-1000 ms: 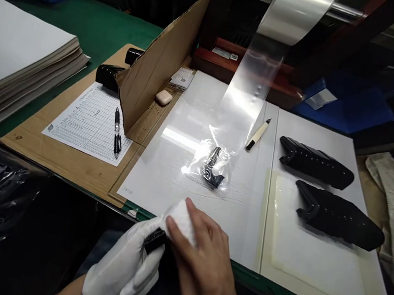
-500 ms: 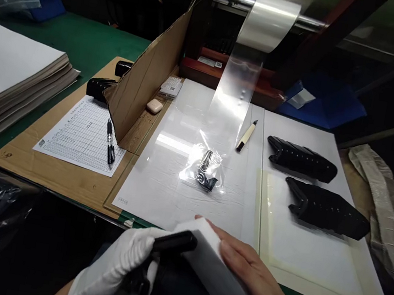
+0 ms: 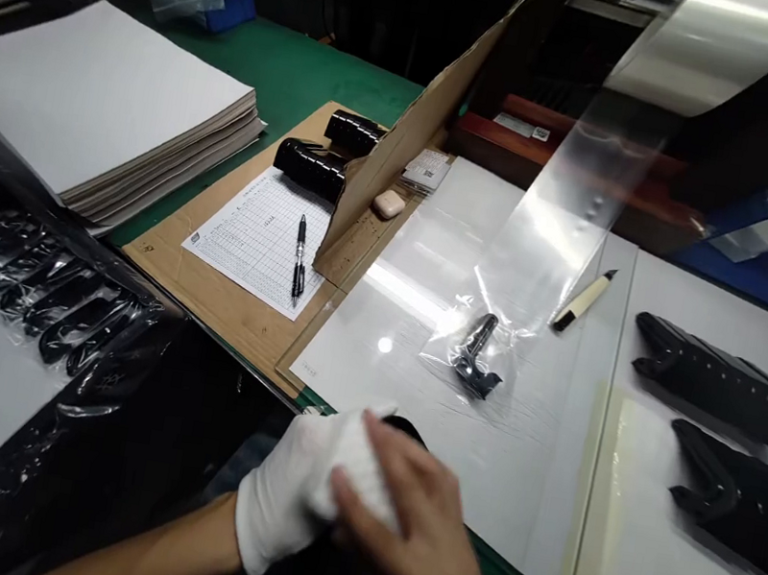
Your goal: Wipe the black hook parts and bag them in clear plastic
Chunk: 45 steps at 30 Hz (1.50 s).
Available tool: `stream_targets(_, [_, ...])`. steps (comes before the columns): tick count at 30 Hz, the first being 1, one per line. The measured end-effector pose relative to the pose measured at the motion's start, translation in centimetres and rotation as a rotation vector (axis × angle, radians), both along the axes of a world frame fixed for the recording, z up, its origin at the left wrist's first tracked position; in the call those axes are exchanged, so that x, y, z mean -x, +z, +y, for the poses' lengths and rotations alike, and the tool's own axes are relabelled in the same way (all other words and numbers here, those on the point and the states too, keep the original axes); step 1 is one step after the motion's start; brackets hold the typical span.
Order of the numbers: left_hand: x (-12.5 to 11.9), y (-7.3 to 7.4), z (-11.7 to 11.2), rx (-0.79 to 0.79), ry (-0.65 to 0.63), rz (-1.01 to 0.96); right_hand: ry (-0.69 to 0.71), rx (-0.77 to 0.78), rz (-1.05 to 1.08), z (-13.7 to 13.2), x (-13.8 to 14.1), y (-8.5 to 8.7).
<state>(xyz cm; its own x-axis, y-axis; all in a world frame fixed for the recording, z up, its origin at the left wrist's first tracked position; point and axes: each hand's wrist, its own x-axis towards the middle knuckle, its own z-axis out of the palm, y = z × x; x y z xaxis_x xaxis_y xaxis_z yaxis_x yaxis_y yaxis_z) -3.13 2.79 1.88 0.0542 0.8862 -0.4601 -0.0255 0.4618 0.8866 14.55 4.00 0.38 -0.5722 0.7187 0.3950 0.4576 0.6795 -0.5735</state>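
My left hand [image 3: 284, 497], in a white glove, is closed low at the table's front edge around a black part [image 3: 407, 424], of which only a dark edge shows. My bare right hand [image 3: 419, 551] lies over it with bent fingers and presses a white foam block [image 3: 355, 468] against the part and the glove. Both hands touch each other just in front of the white work sheet [image 3: 400, 368]. Most of the black part is hidden by the block and my fingers.
A clear bag [image 3: 479, 356] with a small black piece lies on the sheet under a hanging film strip [image 3: 570, 220]. Two long black parts [image 3: 725, 385] lie at right, a cardboard divider [image 3: 415, 137], form and pen [image 3: 300, 255] at left, bagged black parts [image 3: 26, 289] far left.
The view has swung left. My right hand has slid the white block back over the black part and onto the gloved hand, covering the part that showed before.
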Motion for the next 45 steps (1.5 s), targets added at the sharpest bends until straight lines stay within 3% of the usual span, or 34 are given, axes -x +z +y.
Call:
stream_targets(2, [0.3,-0.3,-0.1,-0.099,-0.029,0.044,-0.043,0.052,-0.029,-0.1,0.3,0.1])
stream_targets(5, [0.6,-0.7,-0.4,-0.143,-0.081,0.039,-0.017,-0.016,-0.061,-0.2,1.0,0.1])
stream_targets(7, [0.8,-1.0,-0.6,-0.126,-0.049,0.054,-0.015,-0.024,-0.067,-0.2,1.4,0.1])
stream_targets(10, [1.0,-1.2,-0.9,-0.166,0.035,0.121,-0.146,0.067,-0.061,-0.2,1.9,0.2])
stream_targets(15, [1.3,-1.5,-1.4,-0.187,0.018,0.108,-0.152,0.063,-0.079,-0.6,2.9,0.0])
stream_targets(17, [1.3,-1.7,-1.5,-0.179,0.064,0.159,-0.235,0.096,-0.078,-0.6,3.2,-0.2])
stream_targets(21, [1.2,-1.8,-1.5,-0.203,0.046,0.158,-0.302,0.012,-0.066,-1.1,3.8,-0.5])
stream_targets(24, [1.3,-1.9,-1.5,-0.250,0.073,0.259,-0.339,0.196,-0.015,-1.7,3.6,-0.2])
stream_targets(26, [1.4,-1.9,-1.7,-0.289,0.076,0.266,-0.330,0.234,0.024,-1.6,3.5,0.2])
stream_targets(29, [1.7,-1.7,-2.0,-0.354,0.060,0.256,-0.344,0.258,0.087,0.7,4.3,0.7])
stream_targets(33, [2.3,-0.8,-2.3,-0.305,0.120,0.257,-0.443,0.545,0.230,7.5,5.5,2.1])
stream_targets(36, [2.9,0.2,-2.1,-0.250,0.155,0.226,-0.447,0.543,0.288,10.5,5.0,3.6])
stream_targets(38, [2.9,0.7,-1.7,-0.227,0.189,0.182,-0.504,0.480,0.316,9.2,4.0,3.7])
stream_targets(40, [2.6,0.8,-1.1,-0.180,0.210,0.097,-0.593,0.375,0.353,5.1,2.5,2.4])
stream_targets(42, [1.9,0.8,-0.4,-0.109,0.218,-0.055,-0.654,0.220,0.383,-0.9,0.4,-0.6])
stream_targets(44, [0.7,0.7,0.5,-0.040,0.178,-0.236,-0.690,0.106,0.391,-7.0,-2.0,-4.9])
stream_targets(45, [-0.1,0.8,0.9,-0.003,0.136,-0.302,-0.862,0.122,0.457,-9.5,-3.4,-7.2])
